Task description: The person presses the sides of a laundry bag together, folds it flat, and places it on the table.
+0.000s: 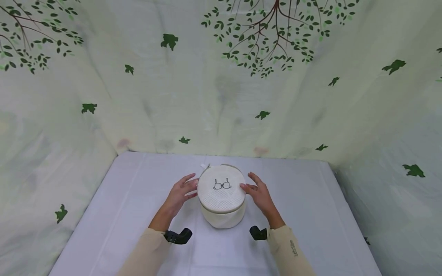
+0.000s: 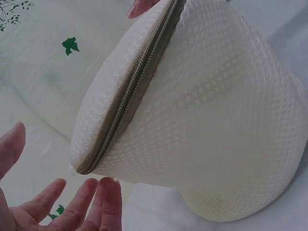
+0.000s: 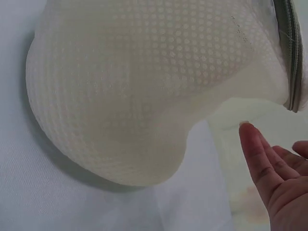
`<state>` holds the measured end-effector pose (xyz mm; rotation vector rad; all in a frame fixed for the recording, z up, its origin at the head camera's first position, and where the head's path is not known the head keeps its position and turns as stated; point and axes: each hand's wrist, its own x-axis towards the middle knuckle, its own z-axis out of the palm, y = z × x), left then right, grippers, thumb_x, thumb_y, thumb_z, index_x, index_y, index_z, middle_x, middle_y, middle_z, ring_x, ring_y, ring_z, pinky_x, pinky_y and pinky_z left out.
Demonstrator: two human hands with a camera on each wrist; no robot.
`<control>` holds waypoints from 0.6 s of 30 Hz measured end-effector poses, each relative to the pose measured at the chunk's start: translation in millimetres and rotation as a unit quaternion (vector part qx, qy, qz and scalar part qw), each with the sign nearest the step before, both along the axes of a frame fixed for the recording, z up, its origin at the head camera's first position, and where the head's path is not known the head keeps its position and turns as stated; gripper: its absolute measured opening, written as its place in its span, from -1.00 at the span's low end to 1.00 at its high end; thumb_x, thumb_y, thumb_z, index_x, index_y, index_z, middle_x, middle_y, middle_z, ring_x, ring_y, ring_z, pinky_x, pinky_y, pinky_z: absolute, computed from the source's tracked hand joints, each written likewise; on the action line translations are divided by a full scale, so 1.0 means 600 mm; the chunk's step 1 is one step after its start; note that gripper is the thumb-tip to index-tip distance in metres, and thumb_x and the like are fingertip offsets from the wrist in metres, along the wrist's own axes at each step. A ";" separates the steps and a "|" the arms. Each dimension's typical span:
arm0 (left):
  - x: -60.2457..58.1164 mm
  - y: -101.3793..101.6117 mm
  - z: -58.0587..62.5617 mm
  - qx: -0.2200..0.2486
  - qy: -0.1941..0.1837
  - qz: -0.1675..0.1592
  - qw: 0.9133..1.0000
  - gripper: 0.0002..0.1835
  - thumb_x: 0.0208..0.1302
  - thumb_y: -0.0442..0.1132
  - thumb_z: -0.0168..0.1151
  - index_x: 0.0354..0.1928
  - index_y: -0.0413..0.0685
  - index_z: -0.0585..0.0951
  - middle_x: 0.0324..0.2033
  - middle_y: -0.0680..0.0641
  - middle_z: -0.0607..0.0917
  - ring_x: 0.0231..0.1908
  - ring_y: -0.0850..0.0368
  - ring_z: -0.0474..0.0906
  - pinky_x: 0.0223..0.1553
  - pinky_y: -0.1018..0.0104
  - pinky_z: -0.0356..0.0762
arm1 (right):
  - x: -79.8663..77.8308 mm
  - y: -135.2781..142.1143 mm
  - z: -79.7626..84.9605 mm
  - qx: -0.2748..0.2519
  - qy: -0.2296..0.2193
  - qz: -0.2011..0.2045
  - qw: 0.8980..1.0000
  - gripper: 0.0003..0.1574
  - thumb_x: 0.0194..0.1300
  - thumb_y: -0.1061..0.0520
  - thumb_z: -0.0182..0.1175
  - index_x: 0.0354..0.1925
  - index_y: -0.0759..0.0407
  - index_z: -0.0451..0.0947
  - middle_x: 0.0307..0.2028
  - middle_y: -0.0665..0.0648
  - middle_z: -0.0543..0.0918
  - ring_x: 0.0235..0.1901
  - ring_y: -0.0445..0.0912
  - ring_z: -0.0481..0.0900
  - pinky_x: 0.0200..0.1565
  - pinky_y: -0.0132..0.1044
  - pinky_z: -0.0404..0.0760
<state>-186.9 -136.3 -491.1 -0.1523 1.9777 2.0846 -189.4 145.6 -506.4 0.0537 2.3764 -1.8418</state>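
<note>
A white mesh bra wash bag (image 1: 223,220) stands upright on the table, its round lid tilted toward me. A line drawing of a bra (image 1: 222,185) is printed on the lid. Along the lid's rim runs a grey-beige zipper (image 2: 132,94), closed where the left wrist view shows it. My left hand (image 1: 181,192) is at the lid's left edge, fingers spread and extended, fingertips at or just beside the rim. On the opposite side, my right hand (image 1: 259,194) has its fingers loosely extended, with a fingertip at the lid's right edge. Neither hand visibly grips the bag.
A white cloth covers the table (image 1: 145,230). Behind it and at both sides hang pale curtains (image 1: 207,96) printed with branches and green leaves. A black wrist camera (image 1: 179,236) sits on the left wrist, another (image 1: 258,233) on the right.
</note>
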 end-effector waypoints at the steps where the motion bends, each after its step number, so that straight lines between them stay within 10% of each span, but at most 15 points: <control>1: 0.000 0.000 -0.001 -0.002 -0.001 0.001 1.000 -0.45 0.26 -0.12 0.11 0.26 -0.06 0.27 0.17 -0.23 0.42 0.00 0.02 0.50 0.02 0.12 0.46 | -0.001 -0.002 0.001 -0.011 -0.007 0.004 1.000 0.10 0.00 -0.29 0.26 0.36 0.09 0.04 0.32 0.12 0.20 0.07 0.01 0.48 0.12 0.02 0.37; 18: -0.002 0.009 -0.017 -0.013 -0.016 -0.020 1.000 -0.53 0.24 -0.12 0.13 0.13 -0.20 0.43 -0.14 -0.13 0.60 -0.28 0.09 0.58 -0.17 0.20 0.57 | -0.026 -0.020 -0.006 -0.124 -0.071 -0.017 0.990 -0.16 -0.06 0.06 0.39 0.20 0.21 0.33 -0.03 0.20 0.57 -0.32 -0.10 0.61 -0.36 -0.29 0.60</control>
